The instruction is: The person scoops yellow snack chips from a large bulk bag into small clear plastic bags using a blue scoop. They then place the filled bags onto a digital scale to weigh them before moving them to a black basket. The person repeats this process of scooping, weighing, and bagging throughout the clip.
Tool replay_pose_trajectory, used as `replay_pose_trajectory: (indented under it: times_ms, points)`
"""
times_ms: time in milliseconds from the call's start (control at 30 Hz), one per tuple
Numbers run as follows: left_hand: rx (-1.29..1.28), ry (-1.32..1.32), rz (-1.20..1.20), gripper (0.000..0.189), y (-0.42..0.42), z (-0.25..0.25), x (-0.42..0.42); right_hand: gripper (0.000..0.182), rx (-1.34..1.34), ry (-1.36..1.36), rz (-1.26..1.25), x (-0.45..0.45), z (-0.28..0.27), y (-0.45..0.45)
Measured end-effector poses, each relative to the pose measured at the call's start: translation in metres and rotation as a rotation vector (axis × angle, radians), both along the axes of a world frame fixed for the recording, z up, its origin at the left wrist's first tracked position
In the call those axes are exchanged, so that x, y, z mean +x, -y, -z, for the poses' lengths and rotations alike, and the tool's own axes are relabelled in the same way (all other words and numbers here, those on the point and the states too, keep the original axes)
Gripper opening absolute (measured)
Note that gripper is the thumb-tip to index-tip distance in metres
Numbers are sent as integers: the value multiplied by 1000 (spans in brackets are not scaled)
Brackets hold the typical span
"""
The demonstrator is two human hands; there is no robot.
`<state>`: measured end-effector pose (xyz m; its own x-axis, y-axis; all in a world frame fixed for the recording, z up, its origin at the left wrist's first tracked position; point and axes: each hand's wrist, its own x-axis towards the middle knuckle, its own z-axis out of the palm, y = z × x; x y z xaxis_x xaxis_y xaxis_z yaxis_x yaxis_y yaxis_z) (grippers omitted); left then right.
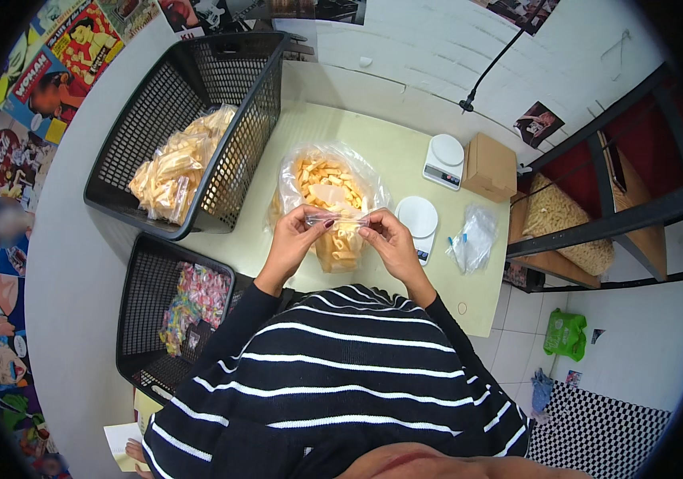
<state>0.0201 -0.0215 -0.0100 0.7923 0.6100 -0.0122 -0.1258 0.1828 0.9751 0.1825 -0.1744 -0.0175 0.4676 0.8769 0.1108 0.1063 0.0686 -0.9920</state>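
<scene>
My left hand and my right hand pinch the two top corners of a small clear zip bag with tube-shaped yellow snacks in its lower part. Just beyond it, a large open clear plastic bag stands on the pale table, full of the same snacks. A white kitchen scale lies beside my right hand, and a second scale is farther back. Flat clear bags lie to the right.
A black plastic basket of filled snack bags stands at the left. Nearer is another basket with colourful wrapped sweets. A cardboard box sits by the wall; a metal-framed shelf holds a big snack bag. Someone's fingers show at lower left.
</scene>
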Motion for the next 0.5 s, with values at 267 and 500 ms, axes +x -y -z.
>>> replay_pose_trajectory:
  times_ms: [267, 500]
  points:
    - [-265, 197, 276, 47, 5, -19, -5, 12, 64, -320, 15, 8, -15, -3]
    - [70, -108, 175, 56, 19, -10, 8, 27, 53, 211, 227, -5, -29, -15]
